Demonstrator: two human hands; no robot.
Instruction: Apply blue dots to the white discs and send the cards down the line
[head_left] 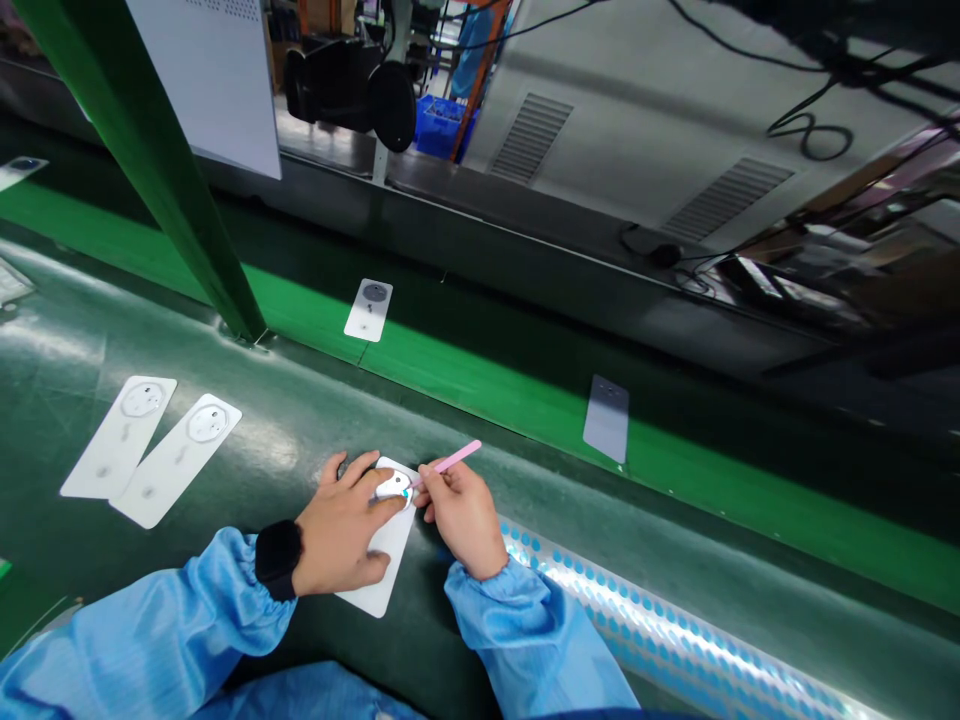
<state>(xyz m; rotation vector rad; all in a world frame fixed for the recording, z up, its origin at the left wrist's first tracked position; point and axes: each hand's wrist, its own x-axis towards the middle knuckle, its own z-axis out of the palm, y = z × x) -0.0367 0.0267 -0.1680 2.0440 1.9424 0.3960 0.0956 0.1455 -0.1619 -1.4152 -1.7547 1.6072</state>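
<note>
My left hand (345, 530) lies flat on a white card (379, 575) on the dark green bench, its fingers pressing a small round white part (393, 486) at the card's top end. My right hand (461, 515) is closed round a thin pink stick (450, 462), whose tip touches the round part. Both arms are in light blue sleeves, and a black watch (277, 558) sits on the left wrist.
Two more white cards with round parts (150, 450) lie to the left. A strip of blue dot stickers (660, 630) runs along the right. On the bright green belt beyond lie a white card (368, 309) and a grey card (606, 418). A green post (172, 190) slants up at left.
</note>
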